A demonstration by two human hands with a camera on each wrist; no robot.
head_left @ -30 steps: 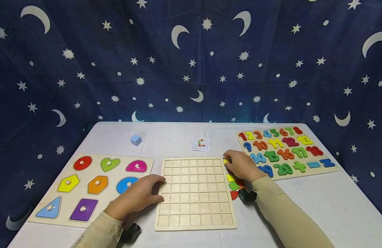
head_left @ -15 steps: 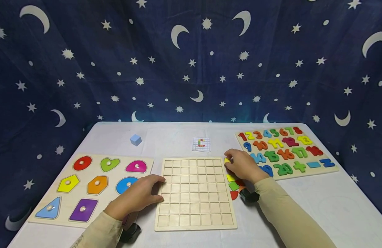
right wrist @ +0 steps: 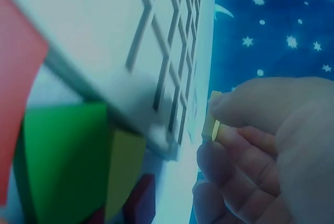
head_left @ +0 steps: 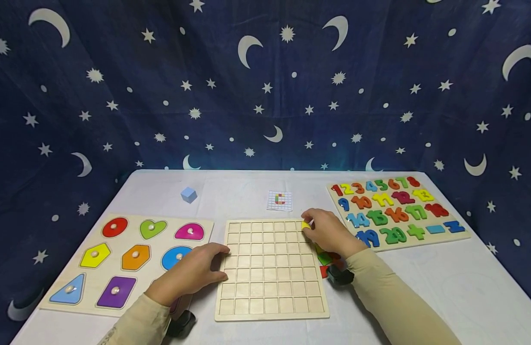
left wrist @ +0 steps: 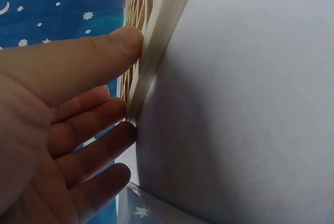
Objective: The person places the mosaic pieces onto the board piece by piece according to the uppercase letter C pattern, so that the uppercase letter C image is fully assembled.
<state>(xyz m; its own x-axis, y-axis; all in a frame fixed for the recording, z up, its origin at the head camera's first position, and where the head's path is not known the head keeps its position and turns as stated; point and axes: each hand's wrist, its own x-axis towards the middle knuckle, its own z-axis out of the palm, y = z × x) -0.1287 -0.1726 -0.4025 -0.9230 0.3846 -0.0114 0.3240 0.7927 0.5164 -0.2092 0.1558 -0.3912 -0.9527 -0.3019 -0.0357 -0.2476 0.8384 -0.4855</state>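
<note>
My right hand [head_left: 332, 232] pinches a small yellow tile [head_left: 306, 225] between thumb and fingers, over the top right corner of a wooden grid board [head_left: 269, 275]. In the right wrist view the yellow tile [right wrist: 211, 122] is seen edge-on, raised beyond the board's corner. The fingers of my left hand [head_left: 192, 270] are spread, with thumb and fingertips at the board's left edge. Seen from the left wrist, the thumb [left wrist: 128, 41] lies against that edge. Loose tiles, among them a green tile [right wrist: 65, 156], lie beside the board's right edge, partly hidden by my right hand.
Beyond the grid board lies a card [head_left: 279, 201] printed with a coloured grid pattern. A blue cube [head_left: 189, 194] sits at the back left. A knobbed shape puzzle [head_left: 133, 235] lies under my left forearm, and a number puzzle [head_left: 424, 242] is at the right.
My right hand has moved left from beside the board to over its top right corner, carrying the yellow tile. The left hand has stayed at the left edge.
</note>
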